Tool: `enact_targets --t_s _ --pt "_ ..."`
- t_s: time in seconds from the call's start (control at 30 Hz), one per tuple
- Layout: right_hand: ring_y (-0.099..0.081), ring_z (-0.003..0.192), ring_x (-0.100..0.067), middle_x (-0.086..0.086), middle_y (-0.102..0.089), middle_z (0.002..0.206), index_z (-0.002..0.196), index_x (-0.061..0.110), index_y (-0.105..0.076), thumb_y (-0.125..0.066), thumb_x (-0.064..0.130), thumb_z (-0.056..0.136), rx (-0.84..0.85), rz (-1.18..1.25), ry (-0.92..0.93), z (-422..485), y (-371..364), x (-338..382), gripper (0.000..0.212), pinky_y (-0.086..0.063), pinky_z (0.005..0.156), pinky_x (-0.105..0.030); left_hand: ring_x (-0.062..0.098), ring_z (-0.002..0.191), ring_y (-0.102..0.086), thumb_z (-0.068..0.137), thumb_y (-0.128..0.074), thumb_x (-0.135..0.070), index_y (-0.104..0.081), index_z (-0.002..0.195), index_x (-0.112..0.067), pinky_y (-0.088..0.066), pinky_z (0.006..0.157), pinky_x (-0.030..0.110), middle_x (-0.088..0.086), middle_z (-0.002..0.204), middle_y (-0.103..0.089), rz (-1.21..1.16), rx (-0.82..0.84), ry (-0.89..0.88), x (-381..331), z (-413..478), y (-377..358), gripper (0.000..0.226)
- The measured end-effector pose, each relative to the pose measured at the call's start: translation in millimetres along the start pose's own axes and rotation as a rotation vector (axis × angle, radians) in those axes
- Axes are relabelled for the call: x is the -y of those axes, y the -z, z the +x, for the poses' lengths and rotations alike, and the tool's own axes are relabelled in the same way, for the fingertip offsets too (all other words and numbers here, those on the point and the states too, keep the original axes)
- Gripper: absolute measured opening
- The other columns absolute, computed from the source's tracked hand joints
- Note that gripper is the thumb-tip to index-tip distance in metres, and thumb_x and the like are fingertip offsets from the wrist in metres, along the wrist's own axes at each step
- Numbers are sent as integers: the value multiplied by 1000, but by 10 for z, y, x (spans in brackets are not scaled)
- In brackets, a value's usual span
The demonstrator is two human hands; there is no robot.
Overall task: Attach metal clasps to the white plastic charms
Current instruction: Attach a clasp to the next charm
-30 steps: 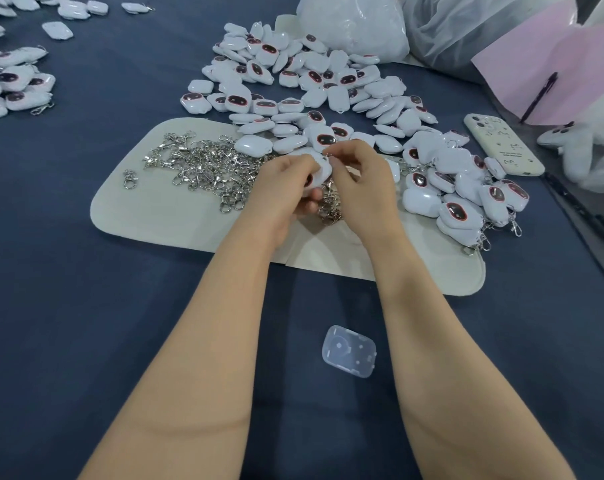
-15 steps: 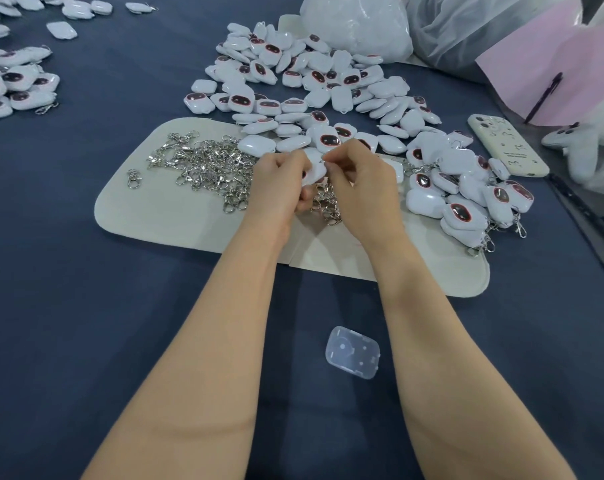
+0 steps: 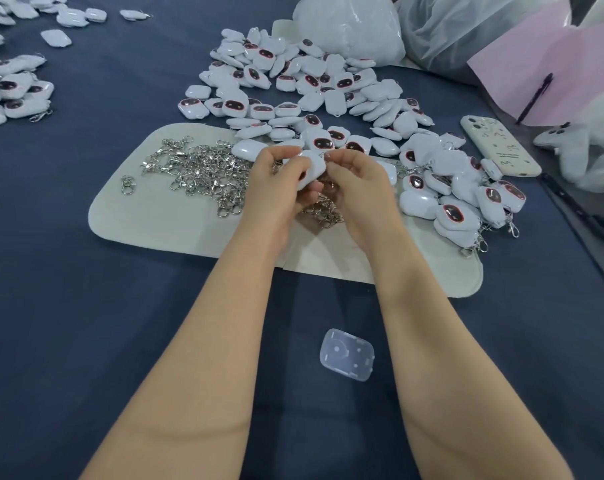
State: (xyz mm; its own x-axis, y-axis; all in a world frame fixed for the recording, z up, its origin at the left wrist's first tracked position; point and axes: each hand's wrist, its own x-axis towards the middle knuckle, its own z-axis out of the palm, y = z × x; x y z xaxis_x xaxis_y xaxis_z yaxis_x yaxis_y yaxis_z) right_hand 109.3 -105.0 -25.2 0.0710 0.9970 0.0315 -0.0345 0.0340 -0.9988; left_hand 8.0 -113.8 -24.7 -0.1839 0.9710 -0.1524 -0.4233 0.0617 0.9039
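My left hand [image 3: 276, 183] grips a white plastic charm [image 3: 313, 167] above the cream mat [image 3: 162, 216]. My right hand [image 3: 357, 183] pinches something small at the charm's upper right edge; the clasp itself is hidden by the fingers. A heap of loose metal clasps [image 3: 196, 171] lies on the mat to the left of my hands, with more clasps [image 3: 324, 211] under them. A big pile of white charms with dark faces [image 3: 304, 95] spreads behind the mat. To the right lies a smaller group of charms with clasps on them [image 3: 463, 209].
A clear plastic case [image 3: 347, 354] lies on the blue cloth between my forearms. A phone in a cream case [image 3: 499, 145] sits at the right, beside pink paper [image 3: 535, 67] with a pen. Plastic bags [image 3: 349, 26] stand at the back. More charms [image 3: 13, 95] lie far left.
Both hands stay together over the mat, working the same charm. The fingers have shifted slightly on it, and the charm has turned a little between them.
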Motion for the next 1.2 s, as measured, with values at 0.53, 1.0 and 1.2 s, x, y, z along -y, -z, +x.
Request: enact_targets --t_s 0.53,1.0,1.2 --pt "-62 80 -12 6 -63 84 88 21 -57 -56 2 90 -267 -175 324 -34 -122 -24 19 -51 79 -24 9 46 -58 92 -54 -5 -54 110 1 -49 43 13 14 89 -57 -626 165 450 -80 -22 42 18" --pt "-55 83 -12 -6 -65 91 94 2 -65 -52 0 89 -207 -555 519 -68 -53 19 14 -38 73 -8 6 40 -48 89 -54 -6 -65 91 -16 -40 43 17 3 67 -56 40 -60 28 -57 -21 0 14" --pt "-57 90 -22 -11 -65 94 93 -2 -66 -52 -4 88 -171 -662 548 -70 -40 -3 15 -39 78 -19 18 57 -49 84 -55 -8 -63 88 -26 -46 59 32 -2 70 -53 429 -98 -355 -33 -75 -18 20"
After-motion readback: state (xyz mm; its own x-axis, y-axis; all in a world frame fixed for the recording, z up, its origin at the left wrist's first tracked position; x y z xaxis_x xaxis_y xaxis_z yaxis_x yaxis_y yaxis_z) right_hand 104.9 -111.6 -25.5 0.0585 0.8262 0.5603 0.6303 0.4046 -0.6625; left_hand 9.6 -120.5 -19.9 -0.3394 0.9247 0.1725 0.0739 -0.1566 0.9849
